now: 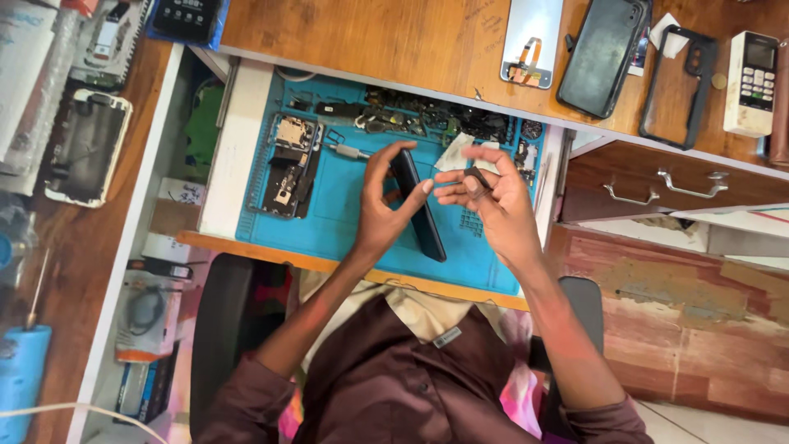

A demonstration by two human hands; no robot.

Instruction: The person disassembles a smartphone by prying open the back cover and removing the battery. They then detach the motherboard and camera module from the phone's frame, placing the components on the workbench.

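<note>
My left hand grips a dark smartphone and holds it on its edge above a blue repair mat. My right hand is just to the right of the phone, with a small dark part pinched between its fingertips. The two hands are close together, and the fingertips nearly meet over the phone's upper end. Both forearms reach out from my dark maroon shirt at the bottom of the view.
On the mat lie a dismantled phone frame, a small screwdriver and a row of small parts. The wooden desktop beyond holds a light back panel, a dark phone, a black-rimmed case and a white remote.
</note>
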